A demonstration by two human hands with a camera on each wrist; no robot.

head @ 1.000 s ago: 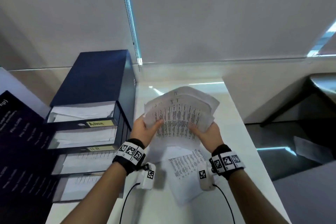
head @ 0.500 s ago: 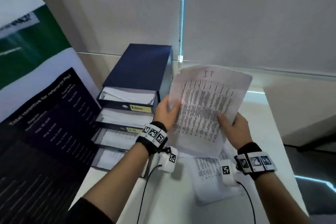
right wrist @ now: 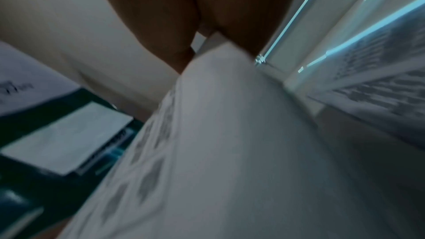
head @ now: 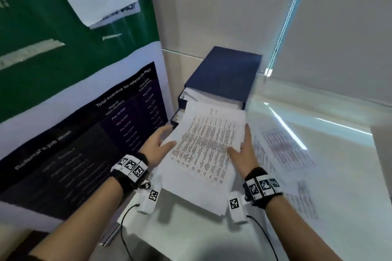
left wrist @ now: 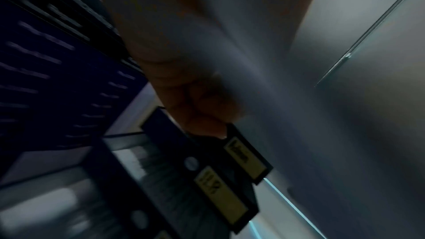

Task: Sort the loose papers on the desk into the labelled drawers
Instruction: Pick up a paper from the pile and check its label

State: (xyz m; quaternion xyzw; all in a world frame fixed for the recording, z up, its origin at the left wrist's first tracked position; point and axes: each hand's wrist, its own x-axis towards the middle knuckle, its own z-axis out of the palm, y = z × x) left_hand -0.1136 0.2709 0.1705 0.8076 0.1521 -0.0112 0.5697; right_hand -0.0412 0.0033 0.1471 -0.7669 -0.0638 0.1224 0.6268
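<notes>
A stack of printed papers [head: 204,150], hand-marked "IT" on the top sheet, lies nearly flat in front of the navy drawer unit [head: 222,72]. It hides most of the drawer fronts. My left hand [head: 158,144] grips its left edge, thumb on top. My right hand [head: 244,152] grips the right edge, thumb on the print. In the left wrist view my curled fingers [left wrist: 202,114] sit under the paper stack [left wrist: 264,88], just above the yellow drawer labels [left wrist: 247,159]. The right wrist view shows the paper stack [right wrist: 230,134] below my palm [right wrist: 207,15].
Loose printed sheets [head: 284,150] lie on the white desk [head: 339,176] to the right. A dark poster [head: 84,144] on a panel stands close on the left. The top drawer [head: 201,95] is open with white paper inside. A blind cord [head: 284,21] hangs behind.
The stack, held upright between my hands before, has swung left and down to lie flat against the drawer fronts. My view has turned left toward the poster.
</notes>
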